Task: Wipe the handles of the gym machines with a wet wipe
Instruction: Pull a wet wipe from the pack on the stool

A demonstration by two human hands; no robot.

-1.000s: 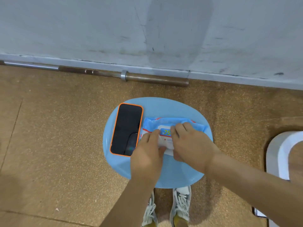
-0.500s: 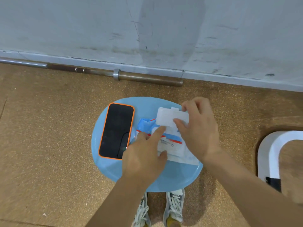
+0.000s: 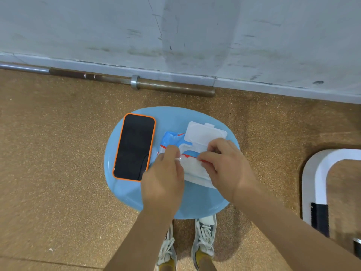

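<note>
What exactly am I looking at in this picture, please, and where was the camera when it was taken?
There is no machine here: a person wears a camera on the head, so you look down along both forearms. Below stand the person's shoes on a brown floor. A round blue stool serves as the surface. On it lie a phone in an orange case and, to its right, a pack of wet wipes with its clear lid flipped open. The left hand pinches a small pale piece at the pack's opening; whether a wipe or a seal, I cannot tell. The right hand holds the pack with bent fingers. A barbell lies along the wall behind, and a white frame shows at the right edge.
</note>
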